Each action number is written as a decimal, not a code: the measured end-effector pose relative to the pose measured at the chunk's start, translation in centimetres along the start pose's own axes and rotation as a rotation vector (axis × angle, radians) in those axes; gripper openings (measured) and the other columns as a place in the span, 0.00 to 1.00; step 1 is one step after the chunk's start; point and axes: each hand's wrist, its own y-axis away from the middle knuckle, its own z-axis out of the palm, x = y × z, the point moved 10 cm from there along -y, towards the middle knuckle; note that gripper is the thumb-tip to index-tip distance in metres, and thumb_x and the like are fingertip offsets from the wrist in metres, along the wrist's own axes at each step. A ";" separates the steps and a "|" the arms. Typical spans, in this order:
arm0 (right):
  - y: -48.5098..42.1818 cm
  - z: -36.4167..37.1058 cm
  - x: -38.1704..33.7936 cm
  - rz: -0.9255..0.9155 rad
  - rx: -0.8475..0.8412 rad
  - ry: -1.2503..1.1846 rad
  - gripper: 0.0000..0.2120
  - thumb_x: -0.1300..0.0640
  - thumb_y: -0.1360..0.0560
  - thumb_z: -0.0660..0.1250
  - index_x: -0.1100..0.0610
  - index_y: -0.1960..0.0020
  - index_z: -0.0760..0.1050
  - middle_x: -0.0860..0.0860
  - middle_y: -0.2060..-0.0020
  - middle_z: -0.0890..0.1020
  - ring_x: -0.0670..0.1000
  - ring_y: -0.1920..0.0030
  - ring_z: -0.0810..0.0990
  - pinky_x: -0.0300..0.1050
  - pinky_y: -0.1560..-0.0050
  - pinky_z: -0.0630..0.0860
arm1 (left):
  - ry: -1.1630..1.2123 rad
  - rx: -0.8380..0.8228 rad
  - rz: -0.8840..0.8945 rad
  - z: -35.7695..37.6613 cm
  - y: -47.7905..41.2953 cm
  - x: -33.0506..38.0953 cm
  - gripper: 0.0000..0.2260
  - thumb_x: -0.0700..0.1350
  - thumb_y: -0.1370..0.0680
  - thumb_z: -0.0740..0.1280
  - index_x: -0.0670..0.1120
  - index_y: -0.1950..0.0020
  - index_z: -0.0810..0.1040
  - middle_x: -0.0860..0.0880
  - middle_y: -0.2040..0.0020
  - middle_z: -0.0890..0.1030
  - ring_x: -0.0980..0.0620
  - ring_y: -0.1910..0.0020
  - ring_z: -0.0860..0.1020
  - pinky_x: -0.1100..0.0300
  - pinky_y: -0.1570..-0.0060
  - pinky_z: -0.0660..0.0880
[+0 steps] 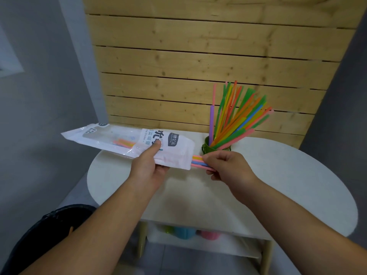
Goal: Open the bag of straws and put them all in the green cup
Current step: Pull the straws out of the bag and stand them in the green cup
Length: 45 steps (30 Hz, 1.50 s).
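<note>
A white and clear plastic straw bag [111, 138] is held level above the table, its open end pointing right. My left hand [148, 167] grips it from below, thumb pressed on the printed label. A few coloured straws [197, 161] stick out of the open end, and my right hand [226, 165] pinches their tips. More straws show through the bag's clear part [124, 143]. Just behind my right hand stands the green cup [208, 148], with many coloured straws [238, 118] fanning up and to the right out of it.
The white round table [288, 175] stands against a wooden slat wall [198, 66]. On a lower shelf [228, 249] under the table sit blurred green, blue and pink cups. A black bin [49, 235] is on the floor at the lower left.
</note>
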 end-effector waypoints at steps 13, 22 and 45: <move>0.0 -2.4 -3.6 -0.234 0.027 0.226 0.09 0.62 0.23 0.70 0.52 0.60 0.83 0.44 0.75 0.83 0.39 0.74 0.78 0.31 0.70 0.74 | -0.007 -0.025 -0.065 -0.1 -0.2 -0.9 0.13 0.37 0.21 0.69 0.42 0.36 0.79 0.45 0.50 0.88 0.49 0.56 0.87 0.51 0.60 0.85; -1.4 -3.7 -0.2 0.032 0.047 -0.253 0.02 0.67 0.24 0.69 0.64 0.54 0.81 0.57 0.64 0.80 0.48 0.68 0.79 0.36 0.67 0.79 | 0.015 -0.005 -0.070 -0.3 -0.2 -0.8 0.10 0.36 0.20 0.68 0.43 0.39 0.79 0.45 0.52 0.88 0.48 0.55 0.87 0.48 0.54 0.84; -1.1 0.1 1.5 0.113 0.047 -0.677 0.09 0.55 0.22 0.68 0.60 0.48 0.82 0.53 0.61 0.84 0.47 0.63 0.81 0.38 0.62 0.81 | 0.021 -0.006 -0.116 0.6 0.9 -1.7 0.13 0.36 0.21 0.69 0.41 0.37 0.79 0.43 0.47 0.87 0.48 0.57 0.87 0.45 0.55 0.84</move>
